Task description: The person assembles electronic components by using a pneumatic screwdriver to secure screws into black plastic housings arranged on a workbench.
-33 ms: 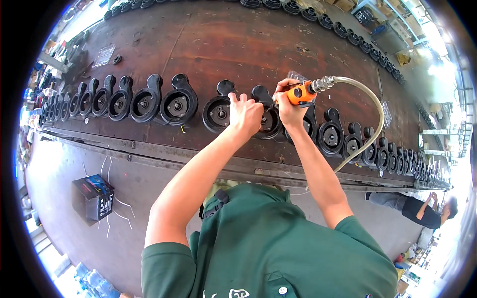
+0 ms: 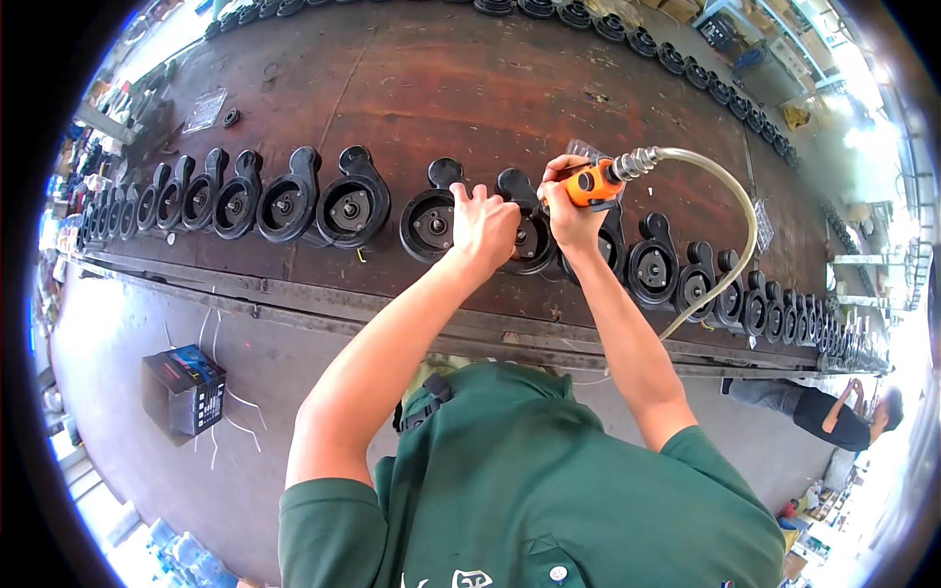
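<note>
Right hand [image 2: 569, 218] is wrapped tight round the orange air tool [image 2: 595, 183], hose [image 2: 730, 211] looping off toward 3 o'clock. Left hand [image 2: 483, 223] sits half-curled on the black casting [image 2: 529, 235] mid-row on the bench [image 2: 470, 88], pinning it. I'd keep that casting pressed flat and the tool square to it, with the hose slack so it doesn't tug sideways.

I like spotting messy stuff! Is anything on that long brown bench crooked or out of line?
Mostly no. The black round housings sit in one tidy row along the bench. One small black ring lies alone, away from the row. The left hand rests on a housing, and the right hand grips an orange air tool.
</note>
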The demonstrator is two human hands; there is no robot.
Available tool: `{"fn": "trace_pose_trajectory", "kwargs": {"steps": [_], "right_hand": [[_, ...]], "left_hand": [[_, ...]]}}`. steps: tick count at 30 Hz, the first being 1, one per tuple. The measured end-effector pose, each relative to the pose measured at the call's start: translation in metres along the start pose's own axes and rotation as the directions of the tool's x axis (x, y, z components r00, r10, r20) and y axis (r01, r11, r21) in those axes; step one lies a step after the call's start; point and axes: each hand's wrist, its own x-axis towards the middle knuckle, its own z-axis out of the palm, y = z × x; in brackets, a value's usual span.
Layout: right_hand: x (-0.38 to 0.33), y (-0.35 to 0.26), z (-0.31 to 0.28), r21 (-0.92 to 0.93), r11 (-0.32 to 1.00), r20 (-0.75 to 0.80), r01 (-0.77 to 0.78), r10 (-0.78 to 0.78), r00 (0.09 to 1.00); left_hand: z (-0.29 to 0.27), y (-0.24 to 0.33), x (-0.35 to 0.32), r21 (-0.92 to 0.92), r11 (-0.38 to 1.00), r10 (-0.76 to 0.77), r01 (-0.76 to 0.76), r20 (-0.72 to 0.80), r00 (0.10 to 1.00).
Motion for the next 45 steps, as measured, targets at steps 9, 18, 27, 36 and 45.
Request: {"fn": "trace_pose_trajectory", "kwargs": {"steps": [9, 18, 27, 36, 45], "right_hand": [[0.001, 0.002, 0.004, -0.034, 0.999, 0.027, -0.013, 0.014, 1.0], [0.008, 0.0, 0.01, -0.088, 0.996, 0.063, 0.017, -0.011, 0.998], [-0.021, -0.033, 0.001, -0.007, 0.996, 0.019, -0.09, 0.09, 0.996], [-0.038, -0.033, -0.004, 0.009, 0.992, -0.01, -0.125, 0.126, 0.992], [-0.038, -0.027, -0.008, 0.014, 0.994, 0.005, -0.106, 0.106, 0.994]], "left_hand": [[-0.006, 0.001, -0.001, -0.03, 0.999, 0.022, -0.022, 0.007, 1.0], [-0.008, 0.001, 0.001, 0.011, 1.0, 0.011, -0.011, 0.042, 0.999], [-0.002, 0.003, 0.0, -0.005, 1.0, -0.027, 0.027, 0.01, 1.0], [-0.006, 0.002, -0.002, -0.031, 0.999, -0.02, 0.021, 0.021, 1.0], [-0.007, 0.003, -0.002, -0.029, 0.999, -0.015, 0.015, 0.019, 1.0]]}}
